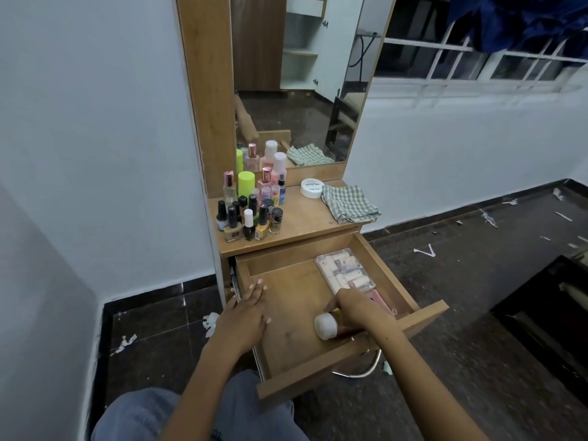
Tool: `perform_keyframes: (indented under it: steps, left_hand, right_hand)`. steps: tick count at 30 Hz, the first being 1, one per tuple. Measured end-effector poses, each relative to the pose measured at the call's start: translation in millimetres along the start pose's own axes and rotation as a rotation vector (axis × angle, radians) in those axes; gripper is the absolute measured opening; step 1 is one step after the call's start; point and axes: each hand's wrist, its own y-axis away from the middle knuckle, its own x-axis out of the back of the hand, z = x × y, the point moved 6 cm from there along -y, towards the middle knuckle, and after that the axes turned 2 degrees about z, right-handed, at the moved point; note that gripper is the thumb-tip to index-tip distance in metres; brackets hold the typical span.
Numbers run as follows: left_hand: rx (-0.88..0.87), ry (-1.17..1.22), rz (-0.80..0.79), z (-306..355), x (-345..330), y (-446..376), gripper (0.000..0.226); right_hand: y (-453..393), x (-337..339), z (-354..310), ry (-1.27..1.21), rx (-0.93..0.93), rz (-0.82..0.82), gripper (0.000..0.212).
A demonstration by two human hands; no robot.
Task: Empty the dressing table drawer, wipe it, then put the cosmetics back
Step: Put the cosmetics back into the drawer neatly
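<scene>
I see the open wooden drawer [286,313] of the dressing table pulled out across the lower centre of the frame, its pale wood floor mostly bare. My left hand [246,308] lies flat on the drawer's left side, fingers straight and together, pressing on the wall and floor there and gripping nothing. My right hand [356,308] reaches into the right half of the drawer and curls around a small bottle with a round white cap [326,326], which lies on its side near the drawer's front panel with the cap pointing toward the lower left. Just behind that hand, against the drawer's right wall, sits a clear plastic box of pale cream tubes [345,272], and a flat pink item [383,302] lies beside the wall, partly hidden by my wrist; I cannot tell what it is.

On the wooden tabletop [305,222] above, at centre frame, a cluster of nail polish and perfume bottles [251,205] stands at the left, including a bright lime-green capped one [246,183]. To their right a round white jar [312,188] sits touching a crumpled green-and-white checked cloth [350,203]. The tall wood-framed mirror [296,81] rises behind them. Scraps of white paper [424,251] dot the dark tiled floor [461,313] on the right.
</scene>
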Motion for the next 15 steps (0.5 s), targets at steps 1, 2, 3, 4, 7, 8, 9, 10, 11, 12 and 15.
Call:
perform_keyframes:
  steps: [1,2,3,4,7,8,9,10,11,12,15]
  left_hand:
    - [0.002,0.004,0.003,0,0,1,0.064]
    - [0.002,0.006,0.005,1,0,1,0.064]
    - [0.003,0.009,0.006,1,-1,2,0.064]
    - [0.004,0.012,0.005,1,-1,3,0.064]
    - [0.008,0.015,0.003,2,-2,5,0.064]
    - [0.009,0.016,0.001,2,-2,5,0.064]
    - [0.009,0.013,-0.001,3,-2,5,0.063]
    - [0.008,0.010,-0.002,2,-2,5,0.063]
    - [0.008,0.004,-0.002,2,-1,5,0.063]
    - [0.006,-0.005,0.006,2,0,6,0.063]
    - [-0.011,0.022,0.146,4,10,13,0.059]
  right_hand:
    - [1,1,1,-0.010,-0.006,0.009,0.032]
    - [1,2,2,-0.004,0.016,0.021,0.030]
    - [3,2,2,-0.012,0.039,0.016,0.028]
    - [4,-1,2,0.003,0.072,-0.004,0.029]
    - [7,-6,3,0.039,0.099,-0.064,0.042]
    - [9,-8,2,0.057,0.106,-0.068,0.048]
    - [10,-8,0,0.057,0.105,-0.069,0.053]
    - [9,-8,-1,0.047,0.108,-0.049,0.054]
    - [9,-8,-5,0.035,0.123,-0.011,0.053]
    - [10,-7,-11,0.024,0.146,0.039,0.051]
    - [17,-2,-41,-0.012,0.296,0.229,0.044]
